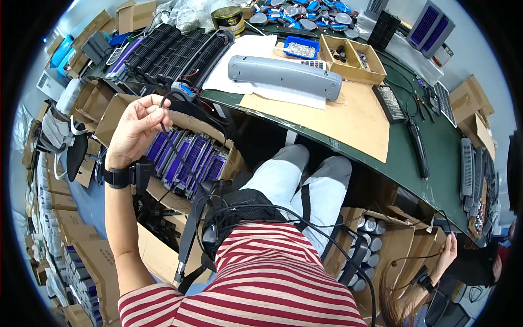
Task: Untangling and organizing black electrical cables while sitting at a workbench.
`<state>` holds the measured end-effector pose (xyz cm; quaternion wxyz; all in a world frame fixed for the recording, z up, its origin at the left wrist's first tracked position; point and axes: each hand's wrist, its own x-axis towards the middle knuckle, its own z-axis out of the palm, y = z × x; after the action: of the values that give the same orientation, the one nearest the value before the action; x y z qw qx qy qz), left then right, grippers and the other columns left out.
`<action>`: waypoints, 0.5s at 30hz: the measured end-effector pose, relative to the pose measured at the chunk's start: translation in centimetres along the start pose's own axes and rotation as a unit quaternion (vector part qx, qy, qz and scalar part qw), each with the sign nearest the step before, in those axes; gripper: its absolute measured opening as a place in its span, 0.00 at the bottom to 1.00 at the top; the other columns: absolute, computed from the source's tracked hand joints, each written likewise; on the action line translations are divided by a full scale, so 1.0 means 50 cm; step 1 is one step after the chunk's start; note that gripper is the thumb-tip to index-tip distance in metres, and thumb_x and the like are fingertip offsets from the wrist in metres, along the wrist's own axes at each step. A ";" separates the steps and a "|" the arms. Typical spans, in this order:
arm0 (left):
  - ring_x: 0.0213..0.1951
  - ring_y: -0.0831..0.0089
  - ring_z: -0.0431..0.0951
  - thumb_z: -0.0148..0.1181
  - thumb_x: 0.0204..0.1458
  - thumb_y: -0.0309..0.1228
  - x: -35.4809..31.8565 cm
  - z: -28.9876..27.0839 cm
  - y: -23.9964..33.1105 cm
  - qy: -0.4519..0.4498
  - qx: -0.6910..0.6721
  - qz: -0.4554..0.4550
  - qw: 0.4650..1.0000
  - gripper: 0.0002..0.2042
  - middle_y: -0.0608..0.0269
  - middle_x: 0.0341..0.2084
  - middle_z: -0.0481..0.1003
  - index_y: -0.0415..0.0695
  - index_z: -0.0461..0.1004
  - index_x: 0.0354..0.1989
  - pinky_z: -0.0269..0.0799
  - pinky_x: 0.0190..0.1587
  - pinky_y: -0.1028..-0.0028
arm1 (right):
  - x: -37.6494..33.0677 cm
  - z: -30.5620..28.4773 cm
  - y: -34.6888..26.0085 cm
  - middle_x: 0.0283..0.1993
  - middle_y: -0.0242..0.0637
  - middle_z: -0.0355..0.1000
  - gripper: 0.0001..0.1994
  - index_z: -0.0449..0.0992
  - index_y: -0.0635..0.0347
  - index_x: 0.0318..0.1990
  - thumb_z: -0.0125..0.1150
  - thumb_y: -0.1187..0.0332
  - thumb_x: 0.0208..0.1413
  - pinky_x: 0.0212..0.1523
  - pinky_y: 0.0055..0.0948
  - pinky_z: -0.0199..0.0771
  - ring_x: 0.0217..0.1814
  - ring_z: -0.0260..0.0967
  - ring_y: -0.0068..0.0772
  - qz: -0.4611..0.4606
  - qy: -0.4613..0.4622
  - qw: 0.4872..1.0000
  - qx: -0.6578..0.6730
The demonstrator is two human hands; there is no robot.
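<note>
My left hand [140, 126], a black strap and box on its wrist, is raised at the left, beyond the bench's edge. Its thumb and fingers pinch a black cable [173, 143] that hangs down toward my waist. Far out at the lower right, my right hand [449, 249] has its fingers closed on a thin black cord [448, 220]; the grip shows small. A dark wrist device [423, 279] is strapped on that arm. On the bench, apart from both hands, lies a long grey plastic housing [284, 77], partly over white paper.
The green bench [397, 180] carries black grille frames [169, 52], a blue tray of small parts [301, 48], a cardboard tray [351, 60] and an electric screwdriver [418, 144]. Cartons of purple-and-grey parts [188, 158] and grey cylinders [370, 245] flank my legs. Black cables [327, 231] cross my lap.
</note>
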<state>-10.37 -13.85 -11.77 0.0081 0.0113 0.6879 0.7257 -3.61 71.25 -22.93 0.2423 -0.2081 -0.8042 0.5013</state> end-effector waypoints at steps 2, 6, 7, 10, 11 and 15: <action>0.30 0.79 0.75 0.61 0.54 0.31 -0.011 -0.002 0.009 -0.013 0.039 0.007 0.999 0.13 0.66 0.26 0.74 0.38 0.70 0.44 0.70 0.37 0.81 | -0.005 0.048 -0.032 0.21 0.18 0.63 0.14 0.75 0.63 0.49 0.59 0.65 0.60 0.20 0.12 0.45 0.20 0.52 0.07 -0.040 -0.072 0.996 -0.020; 0.30 0.79 0.74 0.63 0.52 0.32 -0.017 0.011 0.020 -0.028 0.060 0.026 0.997 0.16 0.68 0.25 0.73 0.38 0.69 0.45 0.69 0.37 0.80 | -0.029 0.109 -0.094 0.21 0.18 0.63 0.12 0.75 0.63 0.48 0.58 0.68 0.60 0.21 0.12 0.49 0.20 0.53 0.07 -0.025 -0.068 0.997 -0.008; 0.30 0.80 0.73 0.63 0.52 0.32 -0.022 0.013 0.022 -0.017 0.072 0.019 0.997 0.16 0.68 0.25 0.73 0.38 0.69 0.45 0.69 0.37 0.81 | -0.026 0.113 -0.101 0.22 0.18 0.64 0.12 0.75 0.63 0.48 0.58 0.68 0.60 0.21 0.11 0.49 0.20 0.53 0.07 -0.037 -0.065 0.997 -0.007; 0.30 0.82 0.73 0.62 0.54 0.33 -0.002 0.002 0.011 -0.010 0.094 -0.001 0.996 0.16 0.69 0.25 0.73 0.38 0.69 0.46 0.67 0.34 0.85 | -0.029 0.096 -0.112 0.22 0.18 0.64 0.13 0.75 0.63 0.49 0.58 0.68 0.60 0.20 0.11 0.49 0.20 0.54 0.07 -0.066 -0.046 0.997 0.002; 0.29 0.84 0.74 0.61 0.55 0.33 0.007 0.000 0.007 -0.006 0.103 -0.012 0.995 0.15 0.69 0.25 0.73 0.38 0.69 0.46 0.67 0.32 0.87 | -0.031 0.085 -0.111 0.21 0.18 0.64 0.13 0.75 0.63 0.49 0.58 0.68 0.60 0.20 0.11 0.49 0.20 0.53 0.07 -0.070 -0.034 0.997 0.009; 0.25 0.88 0.73 0.57 0.58 0.31 0.037 0.019 -0.004 0.035 0.138 -0.080 0.987 0.12 0.69 0.24 0.74 0.38 0.71 0.47 0.68 0.27 0.91 | -0.056 0.061 -0.128 0.21 0.19 0.62 0.13 0.75 0.62 0.49 0.58 0.67 0.61 0.20 0.10 0.46 0.19 0.51 0.07 -0.066 0.023 0.996 0.047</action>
<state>-12.19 -12.82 -11.90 0.0403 -0.0683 0.7802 0.6205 -3.82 64.85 -18.81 0.3026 -0.1544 -0.7857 0.5169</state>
